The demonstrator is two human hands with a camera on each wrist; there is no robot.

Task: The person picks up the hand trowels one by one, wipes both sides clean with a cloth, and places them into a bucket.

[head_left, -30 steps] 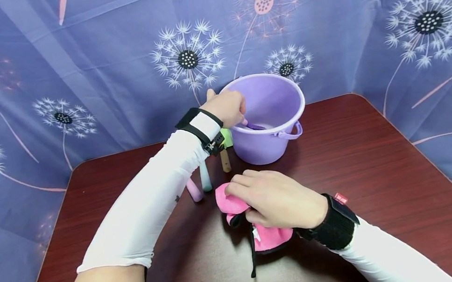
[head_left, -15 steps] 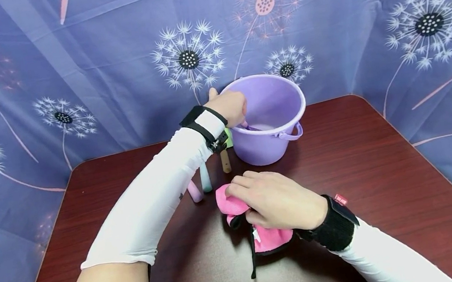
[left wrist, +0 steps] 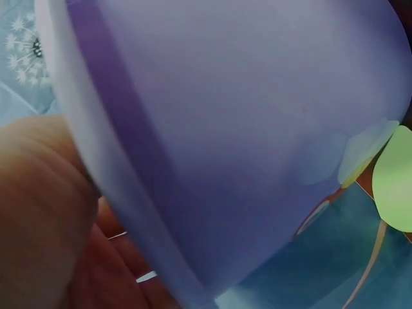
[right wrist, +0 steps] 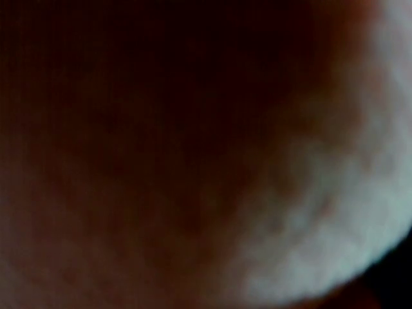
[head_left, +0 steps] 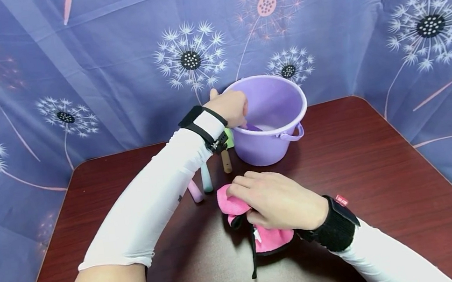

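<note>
My left hand (head_left: 228, 108) reaches over the near left rim of a purple plastic bucket (head_left: 262, 148), its thumb sticking up outside. In the left wrist view, the hand (left wrist: 38, 206) bends its fingers behind the bucket wall (left wrist: 257, 96), which partly hides them. A darker purple patch shows inside, right by the fingertips. My right hand (head_left: 281, 200) pinches a bunched pink cloth (head_left: 232, 200) with black edging, a thin black strip and a small white label. Only a dark, blurred surface fills the right wrist view.
Tool handles lie left of the bucket, half behind the left arm: a pink one (head_left: 195, 191), a teal one (head_left: 206, 178) and a brown one (head_left: 226, 161) with a green head (head_left: 230, 138). The table (head_left: 366, 180) ends at patterned blue fabric (head_left: 122, 55). The bucket's carry handle (head_left: 293, 133) hangs on its right.
The left hand has shifted very slightly to the right at the bucket's rim. The right hand and the cloth have stayed in place.
</note>
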